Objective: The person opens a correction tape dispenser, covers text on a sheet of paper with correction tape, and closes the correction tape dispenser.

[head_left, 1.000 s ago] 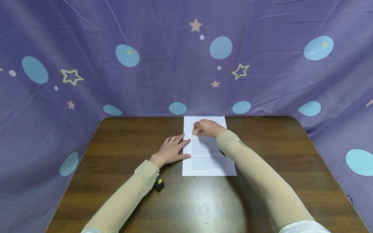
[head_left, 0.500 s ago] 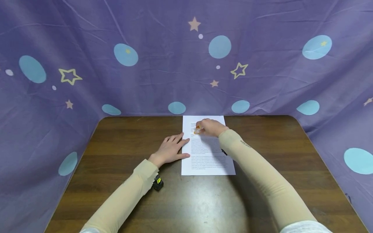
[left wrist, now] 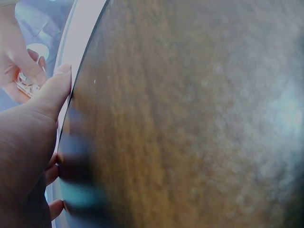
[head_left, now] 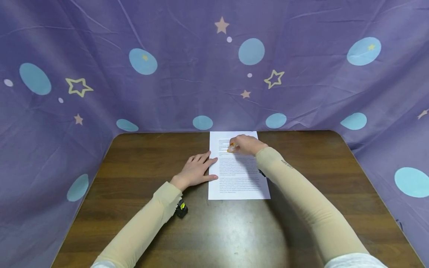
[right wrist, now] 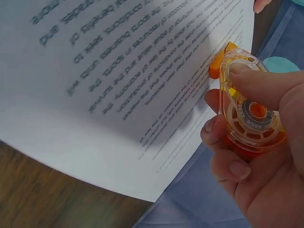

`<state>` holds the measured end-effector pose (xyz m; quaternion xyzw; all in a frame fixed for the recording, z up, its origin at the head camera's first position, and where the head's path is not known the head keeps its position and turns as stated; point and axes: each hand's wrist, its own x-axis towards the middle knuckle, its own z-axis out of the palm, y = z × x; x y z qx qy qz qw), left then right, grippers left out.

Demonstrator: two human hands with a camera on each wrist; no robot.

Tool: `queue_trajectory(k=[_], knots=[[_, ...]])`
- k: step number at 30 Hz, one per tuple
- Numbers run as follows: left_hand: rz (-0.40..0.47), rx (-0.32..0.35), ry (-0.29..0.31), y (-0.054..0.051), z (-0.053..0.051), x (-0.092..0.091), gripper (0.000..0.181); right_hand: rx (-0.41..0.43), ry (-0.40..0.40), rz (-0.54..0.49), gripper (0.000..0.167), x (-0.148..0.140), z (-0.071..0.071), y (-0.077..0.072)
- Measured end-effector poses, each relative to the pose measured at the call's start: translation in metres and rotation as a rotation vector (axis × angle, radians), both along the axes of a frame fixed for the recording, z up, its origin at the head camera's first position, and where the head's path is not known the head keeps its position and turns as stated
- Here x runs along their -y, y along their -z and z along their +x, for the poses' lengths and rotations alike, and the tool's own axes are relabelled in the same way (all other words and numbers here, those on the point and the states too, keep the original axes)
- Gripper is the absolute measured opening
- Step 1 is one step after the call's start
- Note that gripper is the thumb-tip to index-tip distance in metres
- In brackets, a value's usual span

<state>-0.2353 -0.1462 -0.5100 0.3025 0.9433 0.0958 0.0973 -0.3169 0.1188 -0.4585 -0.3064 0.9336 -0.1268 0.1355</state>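
Right hand grips a clear-and-orange plastic tape dispenser, fingers curled around it, at the far end of the white printed paper sheet. Near text appears untreated; laid tape cannot be confirmed. Left hand, fingers spread, rests at the left edge.

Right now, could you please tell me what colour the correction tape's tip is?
The tip of the correction tape is orange, clearest in the right wrist view.

Brown wood-grain table, purple curtain behind, printed stars, blue ovals
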Motion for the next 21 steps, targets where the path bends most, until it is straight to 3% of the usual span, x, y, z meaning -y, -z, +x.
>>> queue_trajectory(k=[21], knots=[[0.002,-0.001,0.0,-0.003,0.0,-0.002,0.079,-0.03,-0.023,-0.01,0.016,-0.029,0.003,0.0]])
